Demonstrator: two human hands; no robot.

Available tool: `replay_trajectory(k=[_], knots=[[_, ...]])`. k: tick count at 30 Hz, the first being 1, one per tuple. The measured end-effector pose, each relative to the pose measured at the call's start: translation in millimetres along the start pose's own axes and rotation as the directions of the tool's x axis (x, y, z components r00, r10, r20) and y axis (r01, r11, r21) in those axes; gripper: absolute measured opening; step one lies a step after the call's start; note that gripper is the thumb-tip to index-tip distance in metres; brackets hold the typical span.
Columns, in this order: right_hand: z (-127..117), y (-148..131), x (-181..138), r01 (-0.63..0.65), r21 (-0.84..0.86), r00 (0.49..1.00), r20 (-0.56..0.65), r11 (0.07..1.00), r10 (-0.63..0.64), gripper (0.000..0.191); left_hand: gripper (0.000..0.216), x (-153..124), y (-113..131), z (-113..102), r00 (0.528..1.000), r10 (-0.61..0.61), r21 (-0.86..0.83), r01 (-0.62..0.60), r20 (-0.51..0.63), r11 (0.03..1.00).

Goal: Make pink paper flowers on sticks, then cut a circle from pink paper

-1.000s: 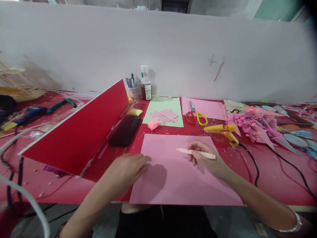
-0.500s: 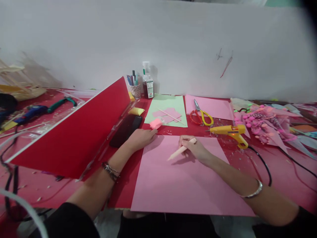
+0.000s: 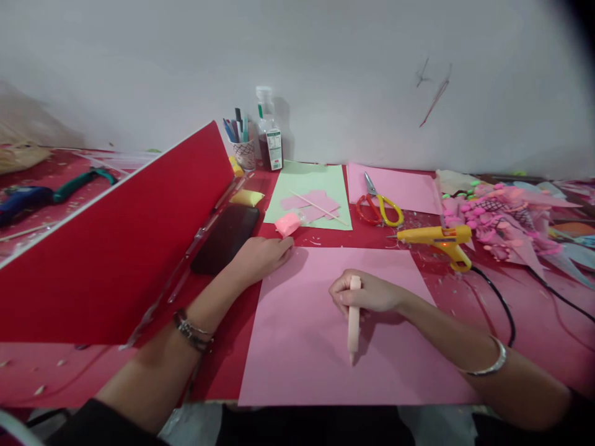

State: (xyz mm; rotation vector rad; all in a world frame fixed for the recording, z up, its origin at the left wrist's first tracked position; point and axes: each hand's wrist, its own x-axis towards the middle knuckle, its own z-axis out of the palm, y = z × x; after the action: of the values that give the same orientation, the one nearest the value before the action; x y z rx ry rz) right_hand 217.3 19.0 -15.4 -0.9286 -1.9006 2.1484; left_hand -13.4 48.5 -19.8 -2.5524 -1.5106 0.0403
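Observation:
My right hand (image 3: 360,292) is over the large pink sheet (image 3: 297,359), closed around a thick peach pen-shaped stick (image 3: 354,328). The stick's pointed end faces down toward my side of the sheet; whether the tip touches the paper I cannot tell. My left hand (image 3: 264,254) lies flat at the sheet's upper left corner, fingers stretched out, holding nothing visible. Just beyond its fingertips is a small coral-pink packet (image 3: 287,224). A black phone (image 3: 225,240) lies left of that hand.
A red board (image 3: 139,241) stands tilted at left. Behind the sheet are a pale green sheet (image 3: 274,207) with pink scraps, scissors (image 3: 379,204), a bottle (image 3: 270,148) and a pen cup (image 3: 244,156). A yellow glue gun (image 3: 434,235) with a cord lies right, near pink decorations (image 3: 502,223).
My right hand has turned the peach stick from slanting left to pointing nearly straight toward me, and moved slightly nearer. My left hand stays at the sheet's corner. The view has shifted a little.

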Motion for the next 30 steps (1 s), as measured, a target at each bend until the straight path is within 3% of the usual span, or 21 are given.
replay_trajectory(k=[7, 13, 15, 24, 26, 30], knots=[[2.0, 1.1, 1.6, 0.019, -0.025, 0.999, 0.047, 1.000, -0.018, 0.018, 0.029, 0.8, 2.1, -0.8, 0.999, -0.041, -0.023, 0.040, -0.008, 0.999], [9.7, -0.4, 6.5, 0.180, 0.038, 0.965, -0.199, 0.983, -0.169, 0.014, 0.031, -0.2, 0.8, -0.5, 0.999, -0.045, -0.062, 0.045, 0.002, 0.997], [9.5, -0.4, 5.8, 0.197, 0.037, 0.957, -0.222, 0.980, -0.184, 0.016, 0.031, -0.5, 0.3, -0.1, 0.999, -0.049, -0.081, 0.049, 0.009, 0.995], [8.3, 0.8, 0.8, 0.067, -0.061, 0.997, 0.042, 0.996, -0.065, 0.025, 0.030, 0.4, -0.1, 1.4, 0.998, -0.056, -0.122, 0.060, 0.029, 0.991], [11.6, 0.1, 2.8, 0.072, -0.060, 0.997, -0.003, 0.996, -0.073, 0.022, 0.030, 0.5, -0.2, 1.9, 0.998, -0.059, -0.116, 0.062, 0.025, 0.991], [15.7, 0.0, 8.0, 0.175, -0.040, 0.951, -0.252, 0.984, -0.180, 0.016, 0.031, 0.2, -0.5, 2.2, 0.998, -0.062, -0.122, 0.064, 0.022, 0.991]])
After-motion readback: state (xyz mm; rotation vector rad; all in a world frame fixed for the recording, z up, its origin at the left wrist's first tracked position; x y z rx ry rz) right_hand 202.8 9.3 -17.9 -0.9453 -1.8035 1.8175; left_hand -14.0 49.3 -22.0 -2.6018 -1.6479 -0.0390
